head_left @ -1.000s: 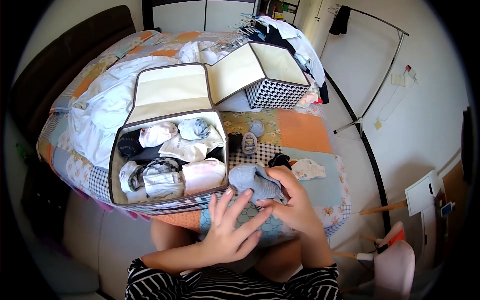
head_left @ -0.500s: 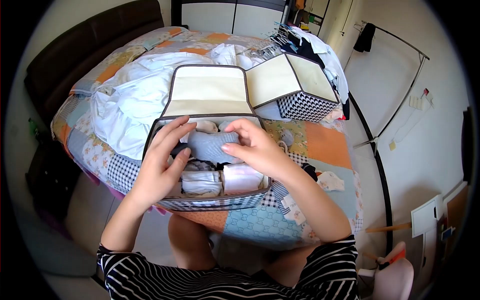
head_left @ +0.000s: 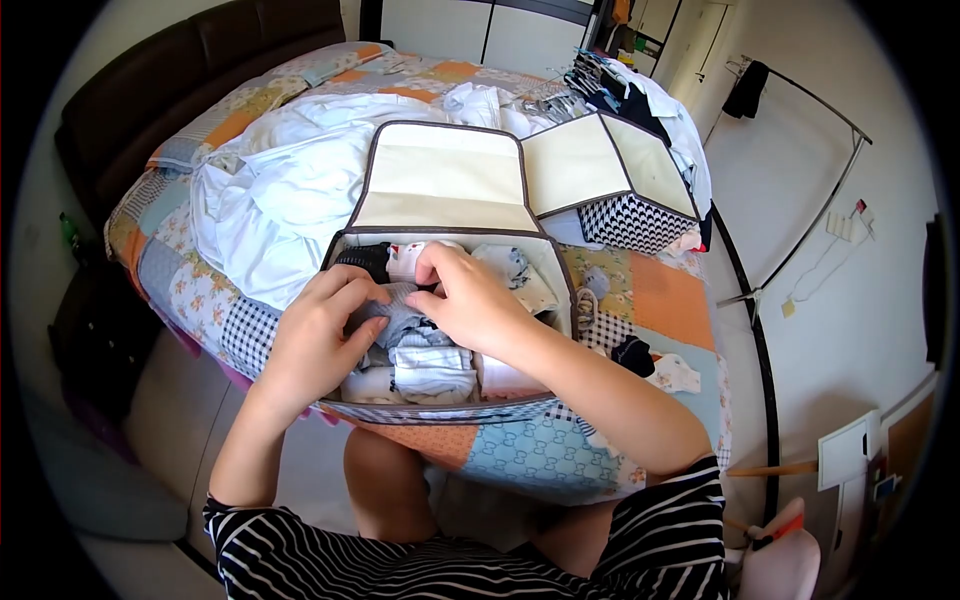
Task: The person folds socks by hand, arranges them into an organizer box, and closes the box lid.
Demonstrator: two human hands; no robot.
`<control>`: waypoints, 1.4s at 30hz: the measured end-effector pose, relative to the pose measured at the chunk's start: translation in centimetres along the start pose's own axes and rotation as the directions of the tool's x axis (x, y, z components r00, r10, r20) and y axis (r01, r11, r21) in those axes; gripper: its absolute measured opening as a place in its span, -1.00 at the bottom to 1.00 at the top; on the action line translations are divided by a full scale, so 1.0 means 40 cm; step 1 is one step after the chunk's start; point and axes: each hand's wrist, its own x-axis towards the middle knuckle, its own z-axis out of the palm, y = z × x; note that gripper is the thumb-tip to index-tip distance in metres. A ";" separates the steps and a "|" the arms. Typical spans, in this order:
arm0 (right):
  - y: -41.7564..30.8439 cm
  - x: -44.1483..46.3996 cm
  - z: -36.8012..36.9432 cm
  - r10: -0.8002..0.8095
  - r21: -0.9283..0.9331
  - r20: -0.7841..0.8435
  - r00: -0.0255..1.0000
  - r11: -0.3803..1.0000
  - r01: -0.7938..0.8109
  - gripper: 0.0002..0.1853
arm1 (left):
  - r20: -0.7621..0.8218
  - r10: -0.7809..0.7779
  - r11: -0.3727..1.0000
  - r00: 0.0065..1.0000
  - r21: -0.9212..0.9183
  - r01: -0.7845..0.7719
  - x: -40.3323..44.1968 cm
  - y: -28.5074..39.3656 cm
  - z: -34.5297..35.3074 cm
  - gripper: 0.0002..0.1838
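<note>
A fabric storage box [head_left: 450, 410] with its lid folded back holds several rolled clothes. Inside it, towards the left, lies a grey-blue knitted roll [head_left: 400, 312] between my two hands. My left hand [head_left: 325, 325] has its fingers curled around the roll's left side. My right hand [head_left: 465, 300] grips its upper right part with bent fingers. Near the box's front wall is a white striped roll [head_left: 435, 372], with a pale pink roll [head_left: 512, 378] to its right. A black roll [head_left: 365, 260] sits in the back left corner.
A second open box [head_left: 635, 222] with a houndstooth pattern stands behind at the right. White sheets [head_left: 275, 200] lie on the bed at the left. Small garments [head_left: 675, 374] rest right of the box. Clothes on hangers [head_left: 640, 95] are piled at the back right.
The grey-blue roll has moved from beside the box's right side into its left part, carried by my hands. My left hand has come over the box too. The view has shifted.
</note>
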 end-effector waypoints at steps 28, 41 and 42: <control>-0.042 -0.206 -0.255 -0.107 0.528 0.146 0.983 0.849 0.014 -0.50 | 0.039 0.067 0.874 0.997 -0.485 -0.039 -0.028 0.239 0.054 -0.40; 0.282 -0.449 -0.316 0.330 0.511 -0.105 0.938 0.827 -0.234 -0.55 | 0.276 0.211 0.791 0.938 -0.611 0.002 -0.020 0.391 0.480 -0.36; 0.297 -0.448 -0.305 0.368 0.486 -0.089 0.925 0.827 -0.282 -0.55 | 0.236 0.145 0.809 0.961 -0.588 0.022 -0.016 0.378 0.524 -0.35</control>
